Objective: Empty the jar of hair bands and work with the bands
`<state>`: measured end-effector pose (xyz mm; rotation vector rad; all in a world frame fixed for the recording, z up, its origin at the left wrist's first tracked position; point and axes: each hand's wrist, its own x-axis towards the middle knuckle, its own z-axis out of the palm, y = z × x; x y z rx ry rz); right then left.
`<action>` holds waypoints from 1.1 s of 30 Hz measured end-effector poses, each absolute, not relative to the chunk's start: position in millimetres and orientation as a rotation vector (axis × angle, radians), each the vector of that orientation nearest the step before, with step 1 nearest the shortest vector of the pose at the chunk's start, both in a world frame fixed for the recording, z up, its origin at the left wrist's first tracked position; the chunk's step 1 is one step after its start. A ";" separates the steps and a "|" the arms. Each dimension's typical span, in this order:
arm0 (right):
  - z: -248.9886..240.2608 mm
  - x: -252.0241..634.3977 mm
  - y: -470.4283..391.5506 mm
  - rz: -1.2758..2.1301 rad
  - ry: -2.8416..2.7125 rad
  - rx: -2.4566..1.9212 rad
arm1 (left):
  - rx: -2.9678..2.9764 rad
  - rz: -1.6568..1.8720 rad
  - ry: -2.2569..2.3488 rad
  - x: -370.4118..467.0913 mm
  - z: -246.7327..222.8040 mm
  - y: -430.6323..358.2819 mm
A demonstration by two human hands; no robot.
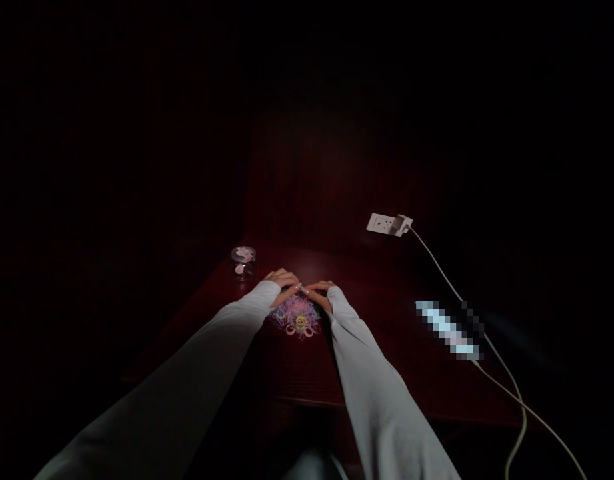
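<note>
Because the left hand [283, 279] and right hand [322, 289] arch so close over the loose bands [297, 309], a dragging cuff [269, 293] could scatter them.
Thumb tips nearly meet, fingers half curled; whether anything is pinched between them I cannot tell; the bands lie just below the fingertips and nearer the wearer, yellow rings [301, 328] at the near side; dim light could hide a slipped strand.
</note>
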<state>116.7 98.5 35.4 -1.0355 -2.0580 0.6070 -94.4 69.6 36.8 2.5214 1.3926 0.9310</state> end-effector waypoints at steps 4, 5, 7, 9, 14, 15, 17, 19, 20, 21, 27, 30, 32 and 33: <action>36.5 119.4 102.6 0.583 -2.027 -1.057 | 2.479 0.935 1.439 -95.6 37.1 71.9; 36.8 120.8 104.7 0.584 -2.010 -1.067 | 2.475 0.938 1.439 -96.0 36.7 72.6; 37.3 124.0 109.2 0.576 -1.988 -1.099 | 2.475 0.941 1.431 -96.3 35.5 73.6; 37.5 126.7 112.3 0.547 -1.990 -1.136 | 2.468 0.944 1.435 -96.3 34.2 74.1; 37.7 127.4 108.0 0.507 -2.018 -1.142 | 2.465 0.960 1.445 -95.6 32.4 75.0; 37.6 126.7 106.3 0.514 -2.033 -1.130 | 2.476 0.957 1.437 -95.1 32.2 75.4; 36.8 125.2 103.9 0.520 -2.073 -1.114 | 2.479 0.962 1.456 -94.0 31.9 76.3; 34.9 123.8 103.7 0.512 -2.108 -1.112 | 2.465 0.977 1.500 -93.0 32.1 76.7; 33.5 123.2 104.3 0.507 -2.121 -1.110 | 2.464 0.982 1.507 -92.8 32.6 76.5; 31.9 122.7 105.2 0.504 -2.129 -1.106 | 2.469 0.983 1.501 -92.9 33.4 75.9; 26.6 121.6 110.4 0.498 -2.127 -1.083 | 2.525 0.958 1.408 -96.6 39.7 69.2; 27.6 122.3 111.1 0.517 -2.072 -1.075 | 2.518 0.974 1.412 -96.7 38.9 69.3; 28.1 122.6 112.1 0.531 -2.032 -1.075 | 2.514 0.985 1.411 -96.0 36.7 71.4; 28.1 122.5 113.1 0.538 -2.015 -1.071 | 2.509 0.991 1.417 -95.5 35.3 72.7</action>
